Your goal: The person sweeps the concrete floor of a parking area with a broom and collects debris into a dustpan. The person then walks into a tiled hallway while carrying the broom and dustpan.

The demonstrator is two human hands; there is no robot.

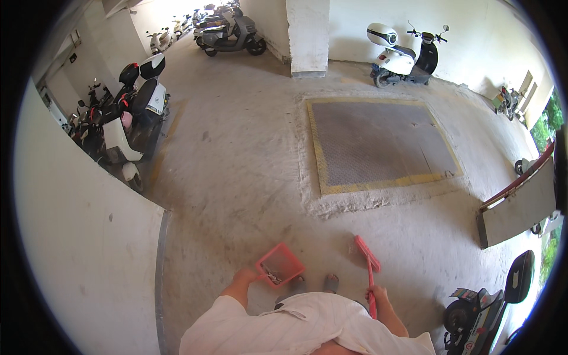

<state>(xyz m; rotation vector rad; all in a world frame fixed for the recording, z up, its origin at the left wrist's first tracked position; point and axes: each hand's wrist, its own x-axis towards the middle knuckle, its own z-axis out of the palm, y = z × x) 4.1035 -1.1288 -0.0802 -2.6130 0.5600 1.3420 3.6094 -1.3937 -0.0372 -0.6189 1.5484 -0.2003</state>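
Note:
My left hand [245,277] grips the short handle of a red plastic dustpan [288,261]. Scraps of litter [271,274] lie inside the pan, gathered towards its handle side. In my right hand [377,293] is the red handle of a broom [368,254], whose head is angled near the concrete floor [239,186], out to the right of my feet. Whether the bristles touch the floor I cannot tell. My sandalled feet [331,282] stand between the dustpan and the broom.
Ahead, a metal floor plate [381,137] with a yellow border sits in a raised, rough concrete surround. Scooters line the left, among them a white one [126,137]. A white scooter [399,60] stands by the far wall, another [472,315] close on my right. A wall [88,230] flanks my left.

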